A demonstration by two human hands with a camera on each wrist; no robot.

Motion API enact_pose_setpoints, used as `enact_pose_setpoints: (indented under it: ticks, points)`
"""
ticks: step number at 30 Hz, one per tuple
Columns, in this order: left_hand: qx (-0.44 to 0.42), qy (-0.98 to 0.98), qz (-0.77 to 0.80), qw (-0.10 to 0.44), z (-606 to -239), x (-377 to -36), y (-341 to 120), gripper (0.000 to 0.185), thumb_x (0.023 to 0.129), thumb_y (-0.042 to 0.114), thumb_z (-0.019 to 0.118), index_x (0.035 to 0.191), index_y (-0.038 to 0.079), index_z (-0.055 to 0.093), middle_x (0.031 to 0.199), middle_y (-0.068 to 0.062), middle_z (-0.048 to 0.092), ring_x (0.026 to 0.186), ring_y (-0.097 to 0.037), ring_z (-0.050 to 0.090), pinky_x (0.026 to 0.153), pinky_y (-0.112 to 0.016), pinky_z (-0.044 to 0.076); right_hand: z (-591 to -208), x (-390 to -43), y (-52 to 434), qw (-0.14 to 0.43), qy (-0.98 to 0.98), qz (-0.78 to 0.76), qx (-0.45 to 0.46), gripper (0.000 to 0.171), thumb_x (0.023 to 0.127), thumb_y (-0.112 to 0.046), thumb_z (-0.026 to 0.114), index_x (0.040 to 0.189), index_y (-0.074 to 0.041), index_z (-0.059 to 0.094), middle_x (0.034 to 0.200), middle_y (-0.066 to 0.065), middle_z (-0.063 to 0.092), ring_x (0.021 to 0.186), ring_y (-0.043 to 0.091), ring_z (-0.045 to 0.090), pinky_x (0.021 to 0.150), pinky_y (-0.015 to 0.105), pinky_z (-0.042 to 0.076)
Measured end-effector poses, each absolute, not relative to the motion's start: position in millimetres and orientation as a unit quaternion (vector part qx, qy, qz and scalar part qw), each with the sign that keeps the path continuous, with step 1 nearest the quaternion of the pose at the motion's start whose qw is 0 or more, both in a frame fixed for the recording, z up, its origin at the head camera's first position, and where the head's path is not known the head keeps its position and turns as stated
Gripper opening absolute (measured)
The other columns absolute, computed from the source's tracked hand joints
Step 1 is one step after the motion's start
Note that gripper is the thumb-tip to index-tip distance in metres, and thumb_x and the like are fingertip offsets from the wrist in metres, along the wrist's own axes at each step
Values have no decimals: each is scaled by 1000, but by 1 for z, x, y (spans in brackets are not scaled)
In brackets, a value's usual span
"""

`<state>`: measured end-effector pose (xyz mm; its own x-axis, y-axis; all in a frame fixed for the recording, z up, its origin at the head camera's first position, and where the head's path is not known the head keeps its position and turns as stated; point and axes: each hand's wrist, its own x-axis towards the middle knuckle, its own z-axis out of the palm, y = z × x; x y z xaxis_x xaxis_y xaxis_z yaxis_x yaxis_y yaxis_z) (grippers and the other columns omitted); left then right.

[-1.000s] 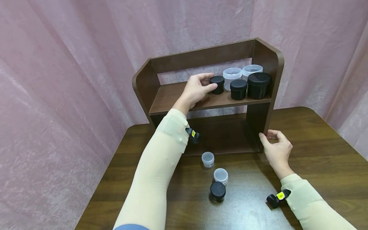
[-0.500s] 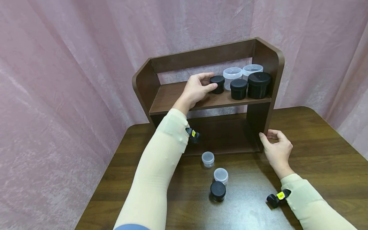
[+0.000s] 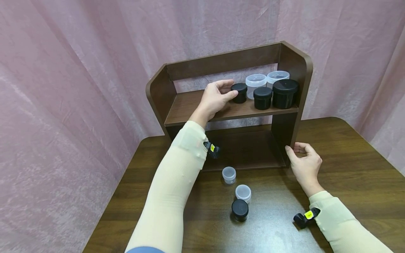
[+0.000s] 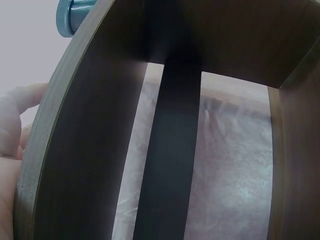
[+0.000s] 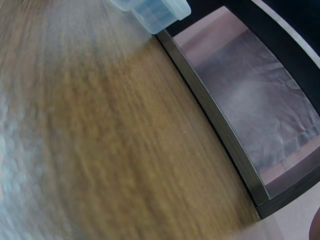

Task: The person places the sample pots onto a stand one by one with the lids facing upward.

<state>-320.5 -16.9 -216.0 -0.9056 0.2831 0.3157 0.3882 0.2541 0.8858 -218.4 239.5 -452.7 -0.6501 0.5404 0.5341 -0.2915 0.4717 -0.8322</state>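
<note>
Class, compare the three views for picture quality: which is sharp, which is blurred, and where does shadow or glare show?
Head view: sharp and evenly lit, with soft glare on the table near the small black jar. Left wrist view: dim, the shelf looming dark and close. Right wrist view: the wood smears into blur at left.

A staged recording booth or small studio corner is showing here, not a lived-in room. Pink crinkled fabric curtains (image 3: 79, 88) are hanging as a backdrop directly behind and to both sides of the dark wooden desktop shelf (image 3: 294, 63), closing off any view of walls or furniture. The shelf is standing at the back of a brown wood-grain table (image 3: 354, 165). Small plastic jars are sitting in a neat row on its upper board, and three more are standing on the table just in front of it. Both forearms are wearing beige sleeves and wrist-mounted cameras.
</note>
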Motion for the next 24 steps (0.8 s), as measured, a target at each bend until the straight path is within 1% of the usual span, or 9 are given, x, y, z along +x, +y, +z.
enact_pose_setpoints:
  ticks: [4,10,14,18,21,24]
  points:
    - [-207,-788,-577,58,-217,-319,-19,40,87,15,72,126,11,63,117,1,65,105,-7,60,88,-19,47,-452,-218,239,407,-754,509,-82,26,81,-26,78,95,-5,70,86,4,67,65,-4,55,57,12,39]
    - [-195,-778,-591,87,-219,-318,-23,36,86,15,73,121,10,65,110,1,67,100,-10,61,84,-21,49,-452,-218,238,404,-755,510,-86,26,81,-26,77,96,-6,70,86,4,67,66,-3,55,58,12,39]
    - [-193,-768,-601,110,-220,-317,-25,32,85,13,74,116,8,67,107,-2,68,97,-11,62,82,-22,50,-452,-219,238,400,-756,510,-86,27,82,-27,77,97,-5,70,87,4,67,66,0,56,58,13,39]
    - [-197,-759,-609,122,-220,-314,-26,30,85,11,74,114,7,67,109,-7,68,98,-11,62,82,-22,50,-451,-219,238,398,-757,510,-87,27,82,-27,77,97,-6,70,88,4,67,66,0,56,58,12,39]
    - [-200,-753,-613,128,-222,-312,-27,29,85,11,74,113,7,68,111,-9,68,98,-11,62,84,-22,49,-452,-219,239,395,-757,513,-88,27,82,-26,77,98,-5,70,88,2,67,68,-2,55,59,11,38]
    - [-208,-747,-617,136,-224,-309,-29,28,85,11,74,112,6,68,109,-7,68,98,-10,62,85,-22,49,-453,-219,239,391,-756,517,-89,27,81,-24,78,99,-5,70,89,-1,67,68,-4,54,58,10,38]
